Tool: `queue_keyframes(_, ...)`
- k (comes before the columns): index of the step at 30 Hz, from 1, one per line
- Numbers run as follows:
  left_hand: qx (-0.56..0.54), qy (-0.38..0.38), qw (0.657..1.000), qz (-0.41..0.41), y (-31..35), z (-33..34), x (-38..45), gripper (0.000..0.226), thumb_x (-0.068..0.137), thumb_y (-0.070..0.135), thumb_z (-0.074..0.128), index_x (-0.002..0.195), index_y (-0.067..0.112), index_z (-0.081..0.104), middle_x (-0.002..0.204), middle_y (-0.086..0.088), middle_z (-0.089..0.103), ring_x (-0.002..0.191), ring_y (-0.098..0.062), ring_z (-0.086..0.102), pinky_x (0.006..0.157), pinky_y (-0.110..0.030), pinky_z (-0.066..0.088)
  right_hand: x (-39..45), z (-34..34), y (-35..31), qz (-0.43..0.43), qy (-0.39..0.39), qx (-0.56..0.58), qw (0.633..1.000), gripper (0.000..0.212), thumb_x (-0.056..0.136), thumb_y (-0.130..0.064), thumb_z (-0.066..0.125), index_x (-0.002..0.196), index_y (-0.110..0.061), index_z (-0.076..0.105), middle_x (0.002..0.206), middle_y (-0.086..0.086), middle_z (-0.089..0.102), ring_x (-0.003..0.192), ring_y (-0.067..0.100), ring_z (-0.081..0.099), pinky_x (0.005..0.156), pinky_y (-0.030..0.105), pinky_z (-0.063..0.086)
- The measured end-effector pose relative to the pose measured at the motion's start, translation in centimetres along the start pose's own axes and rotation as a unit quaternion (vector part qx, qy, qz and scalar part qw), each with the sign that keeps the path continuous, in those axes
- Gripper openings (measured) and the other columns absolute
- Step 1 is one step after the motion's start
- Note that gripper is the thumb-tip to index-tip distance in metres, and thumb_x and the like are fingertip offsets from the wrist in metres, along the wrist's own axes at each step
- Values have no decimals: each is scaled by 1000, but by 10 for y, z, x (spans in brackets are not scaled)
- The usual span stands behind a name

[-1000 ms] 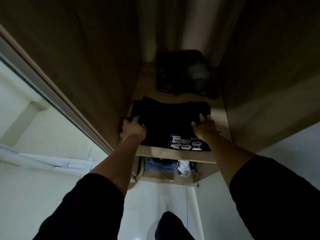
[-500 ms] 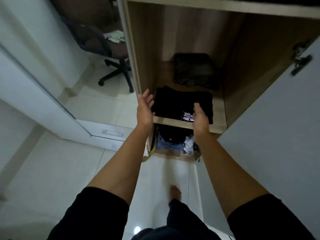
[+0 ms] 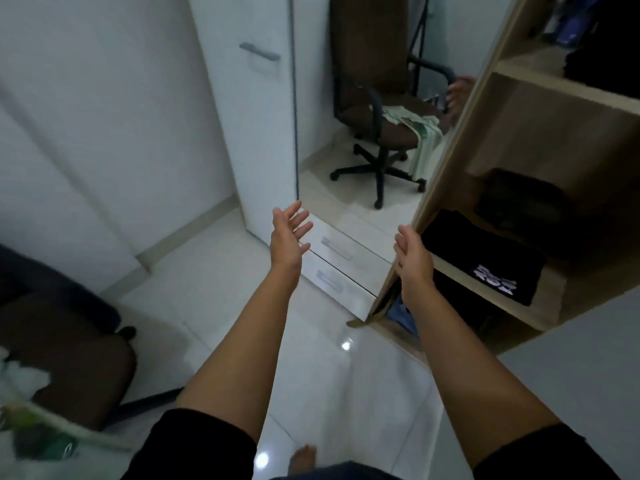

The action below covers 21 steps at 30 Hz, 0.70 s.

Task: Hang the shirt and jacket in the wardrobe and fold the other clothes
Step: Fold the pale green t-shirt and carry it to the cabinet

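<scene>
Left hand (image 3: 289,237): raised in open air in front of the mirror door, fingers spread and near straight, palm turned inward. Nothing is held.

Right hand (image 3: 412,256): raised at approx. the same height, fingers extended and relaxed, palm facing the left hand. Nothing is held. It is seen just beside the front edge of the wardrobe side panel (image 3: 453,161); contact w/ the panel cannot be confirmed. Both forearms are bare; black sleeves are visible at the bottom of the view.

Folded black T-shirt (image 3: 485,254): laid flat on a wooden wardrobe shelf (image 3: 543,303), white print toward the front edge, to the right of the right hand and apart from it. A second dark folded garment (image 3: 519,202) is stored behind it, toward the back of the same shelf. More clothes, incl. a blue item (image 3: 401,315), are located in the compartment below. Dark items are seen on the shelf above; detail cannot be resolved.

Mirror door (image 3: 363,133): an office chair (image 3: 377,109) w/ a light-coloured garment (image 3: 420,133) draped over its seat is reflected. Two white drawers (image 3: 337,265) are positioned under the mirror. At lower left, another dark chair seat (image 3: 65,341) is partly in view, w/ blurred pale fabric (image 3: 20,379) at the edge. The floor (image 3: 329,375) is glossy white tile; a bare foot (image 3: 304,459) is visible at bottom centre.
</scene>
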State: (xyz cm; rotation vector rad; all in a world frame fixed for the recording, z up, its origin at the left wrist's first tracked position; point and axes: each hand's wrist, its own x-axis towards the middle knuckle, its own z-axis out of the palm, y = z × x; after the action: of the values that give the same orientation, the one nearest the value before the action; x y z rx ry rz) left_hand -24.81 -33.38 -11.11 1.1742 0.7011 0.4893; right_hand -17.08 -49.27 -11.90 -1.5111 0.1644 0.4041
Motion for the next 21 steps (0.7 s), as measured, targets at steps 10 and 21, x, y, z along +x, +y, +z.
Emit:
queue_keyframes(10,-53,234,971,18,7,-183,-80,57,102,44,10,127,19,55,132,-5,57,112,-17,55,96,-39,40,-98,131,45,30,-232,-115,965,28,96,-36,43,116,-23,57,136,-1,53,127,11,47,114,40,31)
queue_keyframes(21,-144,430,891,13,25,-420,-154,60,103,41,11,131,7,52,134,-14,55,122,-27,52,104,-41,35,-223,341,132,19,-418,-231,878,43,96,-41,42,130,-17,54,137,1,52,118,16,50,108,37,35)
